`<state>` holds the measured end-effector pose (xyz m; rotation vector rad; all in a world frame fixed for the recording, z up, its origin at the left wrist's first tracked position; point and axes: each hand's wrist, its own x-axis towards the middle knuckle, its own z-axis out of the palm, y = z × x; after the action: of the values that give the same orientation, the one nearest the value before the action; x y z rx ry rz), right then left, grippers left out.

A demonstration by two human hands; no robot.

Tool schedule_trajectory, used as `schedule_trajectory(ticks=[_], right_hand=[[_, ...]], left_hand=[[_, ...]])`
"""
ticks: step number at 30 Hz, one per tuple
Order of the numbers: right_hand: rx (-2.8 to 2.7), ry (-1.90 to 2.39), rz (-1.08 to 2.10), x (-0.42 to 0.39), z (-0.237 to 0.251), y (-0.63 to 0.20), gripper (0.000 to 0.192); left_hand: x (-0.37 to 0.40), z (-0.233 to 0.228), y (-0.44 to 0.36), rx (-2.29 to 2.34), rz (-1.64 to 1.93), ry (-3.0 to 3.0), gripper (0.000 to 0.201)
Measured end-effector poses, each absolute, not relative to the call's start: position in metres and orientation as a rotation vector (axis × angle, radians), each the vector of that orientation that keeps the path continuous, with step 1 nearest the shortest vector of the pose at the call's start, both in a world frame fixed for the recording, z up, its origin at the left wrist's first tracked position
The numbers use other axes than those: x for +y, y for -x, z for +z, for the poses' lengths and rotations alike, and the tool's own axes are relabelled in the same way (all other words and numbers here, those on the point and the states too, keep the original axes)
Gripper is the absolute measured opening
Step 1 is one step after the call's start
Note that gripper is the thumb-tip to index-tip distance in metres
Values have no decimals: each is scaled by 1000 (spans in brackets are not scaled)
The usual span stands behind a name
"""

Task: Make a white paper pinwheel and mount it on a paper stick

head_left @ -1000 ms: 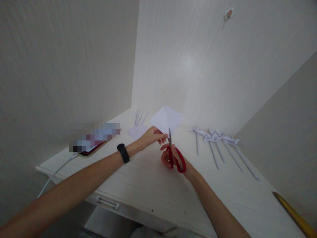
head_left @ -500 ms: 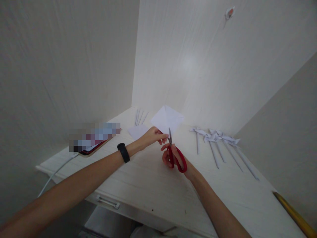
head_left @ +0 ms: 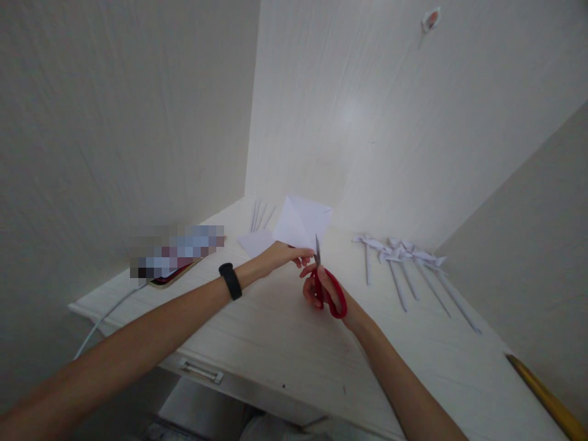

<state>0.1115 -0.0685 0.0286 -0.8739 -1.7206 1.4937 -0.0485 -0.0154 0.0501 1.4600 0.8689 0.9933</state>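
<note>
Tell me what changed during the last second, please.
The paper turned a little in the left hand, its top tilting left. The right hand keeps the scissors at its lower edge. The pinwheels and phone stayed put.

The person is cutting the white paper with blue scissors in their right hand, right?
Not quite. The scissors are red, not blue, as the head view shows. The rest holds: the right hand works them against the white paper, which the left hand holds up over the desk.
</note>
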Motion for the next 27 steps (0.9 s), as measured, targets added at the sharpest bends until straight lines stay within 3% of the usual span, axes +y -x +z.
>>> schedule_trajectory(ticks=[27], right_hand=[[-1708,816,1538,-65,22,-113,47]], left_hand=[[-7,48,53,763,962,-1586,27]])
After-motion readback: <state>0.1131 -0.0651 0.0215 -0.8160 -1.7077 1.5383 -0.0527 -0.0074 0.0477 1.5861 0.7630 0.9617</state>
